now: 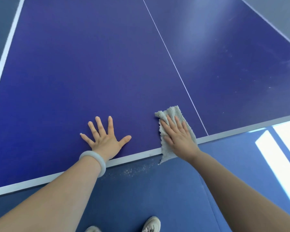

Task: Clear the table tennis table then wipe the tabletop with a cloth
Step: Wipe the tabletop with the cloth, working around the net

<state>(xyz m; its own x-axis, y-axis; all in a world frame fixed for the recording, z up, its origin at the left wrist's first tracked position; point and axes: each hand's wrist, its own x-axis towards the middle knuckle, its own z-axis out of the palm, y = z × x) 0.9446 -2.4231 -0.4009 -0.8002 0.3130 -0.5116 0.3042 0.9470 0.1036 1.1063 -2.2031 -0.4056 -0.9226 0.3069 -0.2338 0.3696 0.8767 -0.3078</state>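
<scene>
The blue table tennis tabletop (94,67) fills most of the view, with a thin white centre line and a white near edge. My left hand (105,138) lies flat on it near that edge, fingers spread, a pale bangle on the wrist. My right hand (177,134) presses flat on a fluffy grey cloth (174,112) beside the centre line. One corner of the cloth hangs over the table's near edge. Faint dusty smears show on the far right half of the tabletop.
Below the near edge is a blue floor (141,198) with a patch of pale dust specks. My two white shoes (151,224) stand at the bottom. Bright sunlight falls on the floor at the right (281,158).
</scene>
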